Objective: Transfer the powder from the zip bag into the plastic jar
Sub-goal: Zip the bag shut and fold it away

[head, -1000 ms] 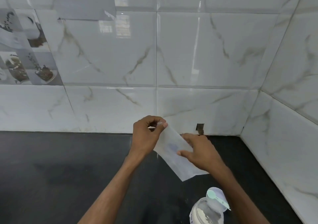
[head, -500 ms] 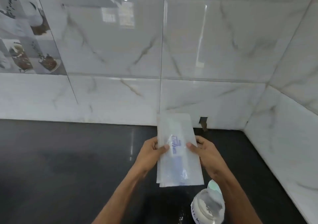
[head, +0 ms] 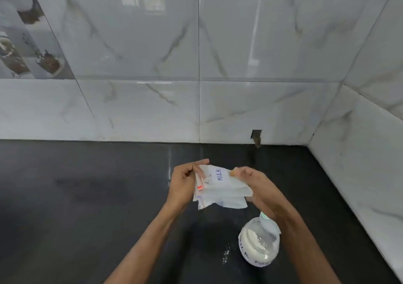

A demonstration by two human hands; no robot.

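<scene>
A flat, folded white zip bag point(head: 222, 187) with "MILK" handwritten in blue and a red strip at its left edge is held over the black counter. My left hand point(head: 185, 181) pinches its left edge, fingers curled over the red strip. Its right side is gripped by my right hand point(head: 255, 187), thumb on top. Below them, near my right forearm, stands the clear plastic jar point(head: 259, 243) with white powder inside and blue writing on its wall. A pale green scoop point(head: 265, 216) shows at the jar's far rim, mostly hidden by my arm.
The black counter point(head: 87, 196) runs left and forward to white marble-tiled walls point(head: 196, 109) behind and at the right. A few white powder specks point(head: 225, 254) lie left of the jar. A small dark notch point(head: 256, 136) sits at the wall's base.
The bag went from tilted, to upright and unfolded, to folded down into a compact flat packet. Both hands came closer together on it. The view tilted downward.
</scene>
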